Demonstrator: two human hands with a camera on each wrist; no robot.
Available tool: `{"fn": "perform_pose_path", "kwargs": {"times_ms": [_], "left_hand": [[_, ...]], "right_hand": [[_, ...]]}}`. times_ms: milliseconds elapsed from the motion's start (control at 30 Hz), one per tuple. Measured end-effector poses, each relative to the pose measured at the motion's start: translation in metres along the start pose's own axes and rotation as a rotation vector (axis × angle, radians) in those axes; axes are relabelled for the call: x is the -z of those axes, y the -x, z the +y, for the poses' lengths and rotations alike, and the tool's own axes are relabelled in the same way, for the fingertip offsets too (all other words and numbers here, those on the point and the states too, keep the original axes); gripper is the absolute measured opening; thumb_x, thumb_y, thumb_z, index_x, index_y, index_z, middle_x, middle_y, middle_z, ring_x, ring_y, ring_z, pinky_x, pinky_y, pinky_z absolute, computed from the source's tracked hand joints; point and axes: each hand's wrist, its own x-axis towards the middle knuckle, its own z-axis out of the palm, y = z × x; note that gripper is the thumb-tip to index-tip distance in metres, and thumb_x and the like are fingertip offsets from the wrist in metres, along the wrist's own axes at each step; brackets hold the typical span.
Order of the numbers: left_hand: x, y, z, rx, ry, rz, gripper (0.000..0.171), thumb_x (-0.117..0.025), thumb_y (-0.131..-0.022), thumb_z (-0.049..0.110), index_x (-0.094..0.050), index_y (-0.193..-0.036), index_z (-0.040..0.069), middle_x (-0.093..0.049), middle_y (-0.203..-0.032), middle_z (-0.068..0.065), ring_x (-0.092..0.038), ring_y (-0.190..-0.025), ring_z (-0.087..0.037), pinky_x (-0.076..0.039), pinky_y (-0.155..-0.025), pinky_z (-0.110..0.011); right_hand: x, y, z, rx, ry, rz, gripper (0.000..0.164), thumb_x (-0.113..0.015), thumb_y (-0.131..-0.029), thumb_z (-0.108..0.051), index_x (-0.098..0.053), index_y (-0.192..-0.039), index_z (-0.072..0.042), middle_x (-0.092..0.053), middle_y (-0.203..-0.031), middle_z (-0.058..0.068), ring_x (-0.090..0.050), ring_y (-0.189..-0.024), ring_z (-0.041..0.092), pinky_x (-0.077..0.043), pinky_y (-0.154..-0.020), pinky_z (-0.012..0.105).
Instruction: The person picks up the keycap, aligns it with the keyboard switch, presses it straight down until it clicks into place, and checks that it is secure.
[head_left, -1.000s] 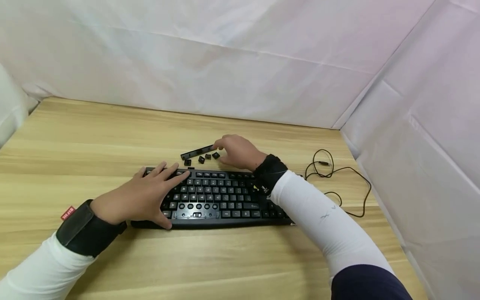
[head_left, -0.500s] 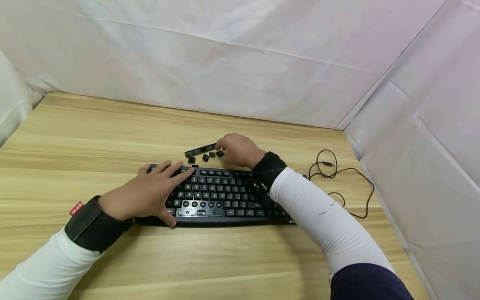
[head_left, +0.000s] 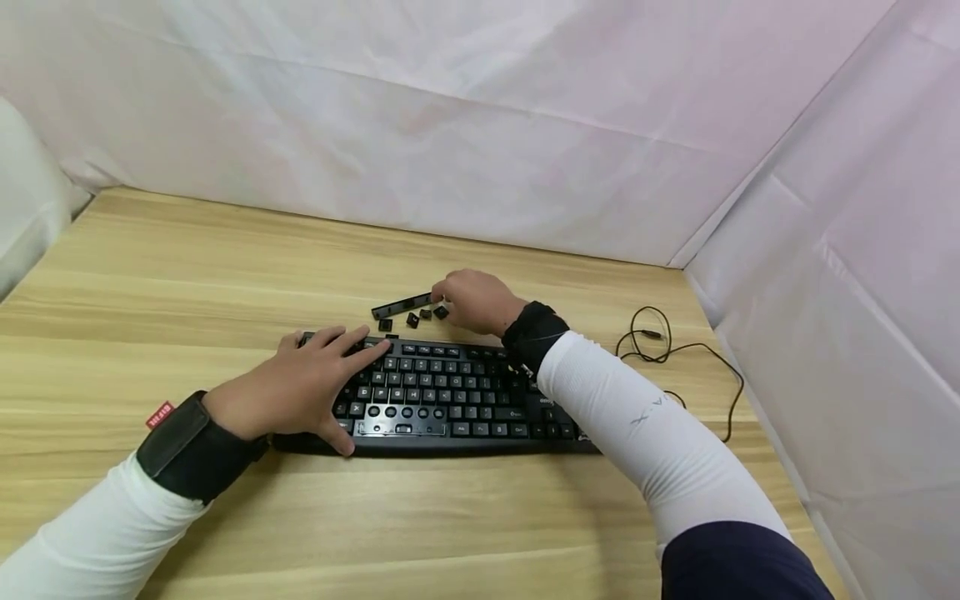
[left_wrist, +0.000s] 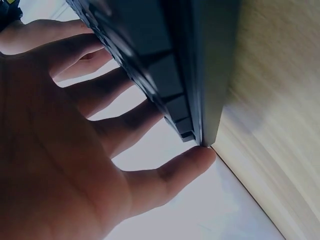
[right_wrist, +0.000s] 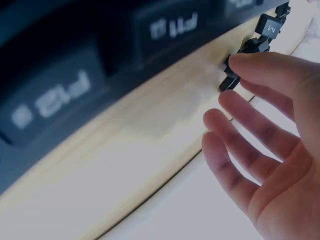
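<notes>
A black keyboard (head_left: 450, 392) lies on the table with a row of bare round key seats (head_left: 407, 412) near its front. My left hand (head_left: 300, 387) rests spread across the keyboard's left end, its thumb at the front edge. Behind the keyboard lie several loose keycaps (head_left: 412, 319), one marked M (right_wrist: 270, 26), and a long black space bar (head_left: 401, 306). My right hand (head_left: 480, 302) reaches over the keyboard to the rightmost keycap (head_left: 441, 312) and the space bar's right end. In the right wrist view the thumb covers part of a black piece, and the index fingertip is hidden.
A thin black cable (head_left: 667, 348) loops over the table (head_left: 187, 275) to the right of the keyboard. White cloth (head_left: 450, 125) hangs behind the table, and another cloth wall (head_left: 862, 292) stands along its right side.
The head view has shifted slightly. My right hand has moved a little left among the loose keycaps. My left hand stays on the keyboard, and the keycaps keep their places.
</notes>
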Motion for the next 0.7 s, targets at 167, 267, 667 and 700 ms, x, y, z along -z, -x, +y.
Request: {"fn": "perform_pose_path", "kwargs": {"times_ms": [167, 267, 667, 700], "left_hand": [[0.0002, -0.0057, 0.0011, -0.012, -0.018, 0.01, 0.129, -0.073, -0.043, 0.076, -0.031, -0.149, 0.016, -0.031, -0.149, -0.022, -0.031, -0.126, -0.045, -0.032, -0.084, -0.075], [0.0018, -0.0082, 0.0022, -0.009, -0.01, 0.005, 0.128, -0.073, -0.043, 0.075, -0.03, -0.149, 0.016, -0.031, -0.149, -0.022, -0.03, -0.127, -0.045, -0.032, -0.085, -0.075], [0.0037, -0.009, 0.0006, 0.007, 0.002, 0.002, 0.13, -0.074, -0.042, 0.074, -0.029, -0.149, 0.017, -0.03, -0.15, -0.022, -0.029, -0.127, -0.045, -0.031, -0.086, -0.075], [0.0038, -0.0088, 0.0002, 0.006, 0.002, 0.003, 0.13, -0.074, -0.042, 0.074, -0.029, -0.15, 0.017, -0.029, -0.15, -0.022, -0.029, -0.127, -0.046, -0.031, -0.086, -0.075]], "right_hand": [[0.0008, 0.0026, 0.0045, 0.054, 0.004, -0.002, 0.029, -0.063, -0.087, -0.007, -0.068, -0.115, -0.011, -0.065, -0.11, 0.007, -0.057, -0.098, 0.018, -0.051, -0.084, 0.037], [0.0025, 0.0033, 0.0062, 0.081, 0.007, -0.006, 0.026, -0.061, -0.086, -0.004, -0.07, -0.109, -0.011, -0.067, -0.107, 0.006, -0.058, -0.097, 0.017, -0.051, -0.084, 0.036], [0.0047, 0.0066, 0.0055, 0.099, 0.027, 0.009, 0.02, -0.06, -0.087, -0.005, -0.071, -0.102, -0.013, -0.07, -0.102, 0.003, -0.06, -0.092, 0.015, -0.052, -0.08, 0.035], [0.0058, 0.0081, 0.0041, 0.097, 0.024, 0.019, 0.02, -0.061, -0.087, -0.007, -0.071, -0.103, -0.013, -0.07, -0.102, 0.003, -0.06, -0.092, 0.015, -0.052, -0.08, 0.035]]}}
